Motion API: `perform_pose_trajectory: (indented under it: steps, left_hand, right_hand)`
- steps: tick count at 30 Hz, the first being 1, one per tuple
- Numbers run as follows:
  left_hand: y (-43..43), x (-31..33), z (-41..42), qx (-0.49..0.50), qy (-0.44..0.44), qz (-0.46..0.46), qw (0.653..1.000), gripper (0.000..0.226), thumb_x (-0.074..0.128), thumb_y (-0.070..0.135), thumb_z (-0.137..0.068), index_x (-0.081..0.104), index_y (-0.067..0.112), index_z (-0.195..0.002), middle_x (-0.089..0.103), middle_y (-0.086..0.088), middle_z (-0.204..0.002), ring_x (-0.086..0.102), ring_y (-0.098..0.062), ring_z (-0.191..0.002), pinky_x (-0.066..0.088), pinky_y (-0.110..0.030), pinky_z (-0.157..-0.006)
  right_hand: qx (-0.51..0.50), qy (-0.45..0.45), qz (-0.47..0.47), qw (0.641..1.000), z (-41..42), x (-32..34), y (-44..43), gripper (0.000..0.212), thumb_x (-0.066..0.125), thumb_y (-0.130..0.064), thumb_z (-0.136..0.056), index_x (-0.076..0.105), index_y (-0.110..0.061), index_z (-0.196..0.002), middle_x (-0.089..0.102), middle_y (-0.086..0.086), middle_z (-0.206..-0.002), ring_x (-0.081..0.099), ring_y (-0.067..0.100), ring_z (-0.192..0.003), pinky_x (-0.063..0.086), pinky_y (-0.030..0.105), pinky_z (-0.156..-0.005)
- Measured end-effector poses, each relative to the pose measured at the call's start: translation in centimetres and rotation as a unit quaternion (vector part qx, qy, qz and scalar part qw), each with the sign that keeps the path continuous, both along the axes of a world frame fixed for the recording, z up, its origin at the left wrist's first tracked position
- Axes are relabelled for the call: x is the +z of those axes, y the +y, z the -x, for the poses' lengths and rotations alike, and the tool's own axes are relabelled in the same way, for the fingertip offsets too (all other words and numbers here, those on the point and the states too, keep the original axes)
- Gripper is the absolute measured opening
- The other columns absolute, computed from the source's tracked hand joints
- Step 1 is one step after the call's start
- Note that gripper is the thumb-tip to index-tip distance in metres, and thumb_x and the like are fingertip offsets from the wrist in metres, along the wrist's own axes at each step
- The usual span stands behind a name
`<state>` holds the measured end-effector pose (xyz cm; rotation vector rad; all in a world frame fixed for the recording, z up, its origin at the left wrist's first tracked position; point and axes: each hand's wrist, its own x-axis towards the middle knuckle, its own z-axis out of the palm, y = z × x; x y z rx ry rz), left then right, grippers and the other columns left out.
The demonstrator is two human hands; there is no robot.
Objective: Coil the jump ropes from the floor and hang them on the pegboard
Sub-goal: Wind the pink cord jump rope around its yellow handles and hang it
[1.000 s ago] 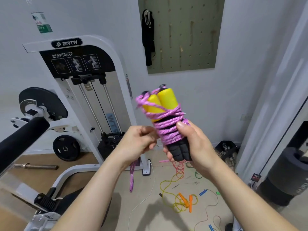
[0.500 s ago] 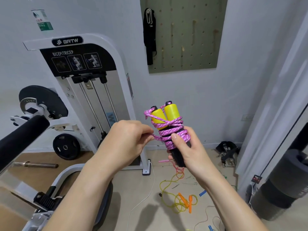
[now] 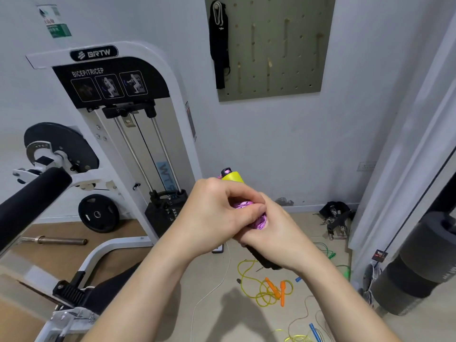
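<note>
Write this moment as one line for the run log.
stage: coiling | left grip: curled on pink jump rope | right grip: holds its handles | pegboard: rope not hung | floor: orange-handled rope loose

Open air lies between our left hand (image 3: 217, 215), our right hand (image 3: 278, 233) and the far wall, leaving a lane up to the pegboard (image 3: 271, 82). Wooden pegs (image 3: 286, 28) dot its middle and right, and a black strap (image 3: 219, 45) takes its left edge. On the left, the white bicep/tricep machine (image 3: 111, 80) and its black padded bar (image 3: 32, 201) wall us in. On the right, a white frame (image 3: 404, 169) and foam rollers (image 3: 424, 262) crowd close. Underfoot lie a yellow rope with orange handles (image 3: 282, 292), a green rope (image 3: 330, 254) and a heap of black straps (image 3: 335, 213).
</note>
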<state>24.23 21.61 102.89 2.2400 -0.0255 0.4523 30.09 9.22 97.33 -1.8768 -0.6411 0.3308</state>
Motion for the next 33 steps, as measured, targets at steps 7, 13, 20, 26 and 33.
perform_pose_trajectory:
  steps: [7,13,20,26,33]
  left_hand:
    - [2.3,1.5,1.9,-0.009,-0.029,-0.22,0.975,0.011,0.071,0.024,-0.085,0.076,0.028,-0.094,0.07,0.011,-0.079,0.064,-0.006,-0.075,0.051,-0.031,-0.069]
    - [3.6,1.3,1.8,0.001,0.05,-0.318,0.947,0.02,0.057,0.036,-0.094,0.071,0.034,-0.108,0.06,0.012,-0.082,0.057,-0.017,-0.089,0.046,-0.033,-0.077]
    - [4.6,-0.1,0.6,0.012,-0.025,-0.423,0.906,0.013,0.061,0.019,-0.083,0.071,0.027,-0.088,0.062,0.008,-0.076,0.054,-0.022,-0.077,0.043,-0.036,-0.066]
    - [5.0,-0.1,0.4,-0.002,0.013,-0.371,0.929,0.052,0.027,0.054,-0.093,0.069,0.023,-0.089,0.055,0.007,-0.071,0.046,-0.016,-0.072,0.038,-0.028,-0.062]
    - [4.8,1.1,0.5,-0.046,0.133,0.04,0.989,0.021,0.055,0.019,-0.095,0.075,0.013,-0.1,0.075,0.0,-0.093,0.068,-0.017,-0.096,0.052,-0.034,-0.092]
  right_hand:
    - [-0.054,-0.192,0.101,0.975,-1.0,-0.4,-0.9,0.035,0.062,-0.056,-0.072,0.043,-0.029,-0.082,0.058,-0.006,-0.067,0.056,0.017,-0.067,0.044,0.036,-0.057]
    - [-0.029,-0.314,0.195,0.929,-1.4,1.5,-1.7,0.032,0.057,-0.051,-0.079,0.037,-0.026,-0.087,0.055,-0.008,-0.074,0.055,0.027,-0.077,0.036,0.034,-0.058]
    - [0.001,-0.269,0.238,0.933,-2.1,3.3,-2.2,0.032,0.06,-0.053,-0.078,0.043,-0.026,-0.082,0.054,-0.008,-0.069,0.054,0.023,-0.076,0.038,0.033,-0.062]
    - [0.087,-0.092,0.151,0.98,-3.4,3.6,-3.2,0.021,0.07,-0.039,-0.069,0.062,-0.023,-0.08,0.067,0.001,-0.072,0.061,0.016,-0.07,0.048,0.04,-0.069]
    - [0.201,0.116,-0.015,0.973,-4.4,2.2,-4.2,0.042,0.07,-0.022,-0.069,0.066,0.001,-0.103,0.066,0.03,-0.098,0.063,0.026,-0.085,0.048,0.05,-0.086]
